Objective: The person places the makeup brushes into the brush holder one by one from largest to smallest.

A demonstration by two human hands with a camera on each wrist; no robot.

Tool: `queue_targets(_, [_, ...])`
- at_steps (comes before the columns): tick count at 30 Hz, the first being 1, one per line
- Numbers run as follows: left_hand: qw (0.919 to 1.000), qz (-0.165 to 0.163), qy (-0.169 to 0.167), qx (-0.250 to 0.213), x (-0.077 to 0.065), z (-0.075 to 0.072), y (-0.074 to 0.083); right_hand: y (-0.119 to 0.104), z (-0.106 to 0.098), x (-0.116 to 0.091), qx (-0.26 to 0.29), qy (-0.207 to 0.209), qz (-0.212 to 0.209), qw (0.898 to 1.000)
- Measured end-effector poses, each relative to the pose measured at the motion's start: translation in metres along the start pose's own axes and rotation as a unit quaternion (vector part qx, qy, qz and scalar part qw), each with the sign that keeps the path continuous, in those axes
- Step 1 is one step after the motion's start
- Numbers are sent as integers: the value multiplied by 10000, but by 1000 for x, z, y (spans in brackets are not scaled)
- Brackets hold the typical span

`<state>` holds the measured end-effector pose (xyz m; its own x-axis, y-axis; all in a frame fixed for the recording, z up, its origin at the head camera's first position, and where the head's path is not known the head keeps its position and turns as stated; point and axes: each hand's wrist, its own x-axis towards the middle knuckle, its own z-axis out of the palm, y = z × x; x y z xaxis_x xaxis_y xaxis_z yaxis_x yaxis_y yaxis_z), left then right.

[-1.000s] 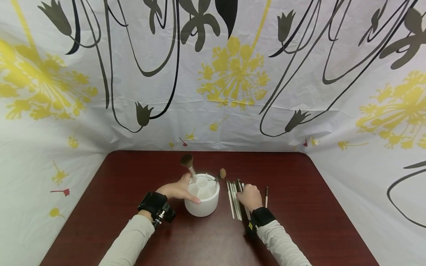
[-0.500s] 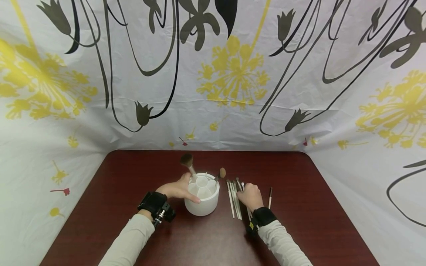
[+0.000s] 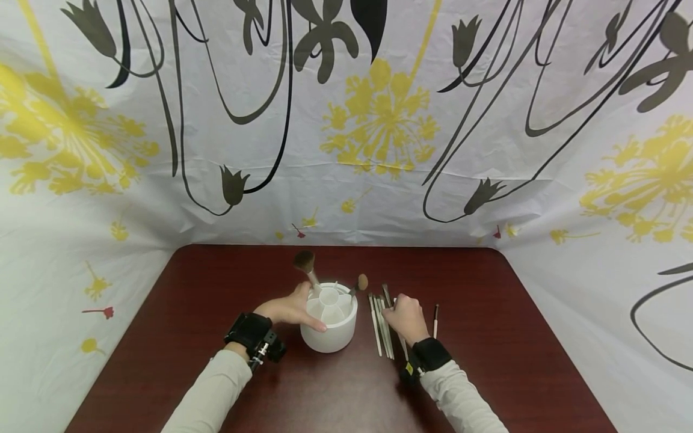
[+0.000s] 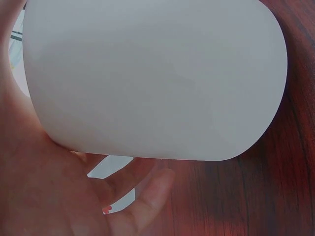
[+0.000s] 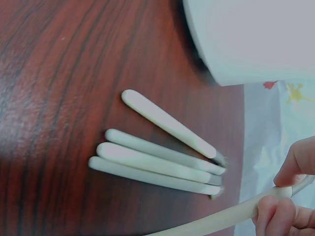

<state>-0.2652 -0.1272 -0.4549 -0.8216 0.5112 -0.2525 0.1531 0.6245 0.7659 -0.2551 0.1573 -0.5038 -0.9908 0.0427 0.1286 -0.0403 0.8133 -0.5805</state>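
In the head view a white round brush holder (image 3: 325, 340) with several compartments stands on the table. My left hand (image 3: 289, 310) grips its left side, thumb in front; the left wrist view shows the holder's wall (image 4: 157, 83) large and close. A big fluffy makeup brush (image 3: 305, 263) and a brush with a rounded tan tip (image 3: 362, 282) stick out of it. To its right, my right hand (image 3: 407, 319) pinches the pale handle of a makeup brush (image 5: 211, 223) between thumb and fingers. Several pale-handled brushes (image 5: 157, 157) lie side by side just left of that hand.
A single brush (image 3: 435, 322) lies right of my right hand, partly hidden by it. The dark red wooden table (image 3: 243, 385) reaches back to a white patterned cloth (image 3: 346, 204), which also hangs at both sides.
My right hand has shifted very slightly, and the head of the brush it pinches has moved a little up and left. The lone brush at the right rolled right, then slightly back. My left hand stays put.
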Motion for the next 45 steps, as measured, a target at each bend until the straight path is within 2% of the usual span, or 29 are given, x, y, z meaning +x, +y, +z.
queue_targets(8, [10000, 44, 45, 2, 0, 1, -1, -11, -8, -2, 171, 187, -191, 9995])
queue_targets(23, [9998, 57, 177, -67, -1, 1, 1, -31, -26, -8, 491, 118, -365, 9981])
queue_targets(33, [9999, 36, 151, -63, -1, 1, -2, -50, -40, -16, 660, 444, -991, 9919])
queue_targets(45, [9999, -29, 119, -119, 0, 2, -1, -65, -50, -20, 747, 588, -1606, 9824])
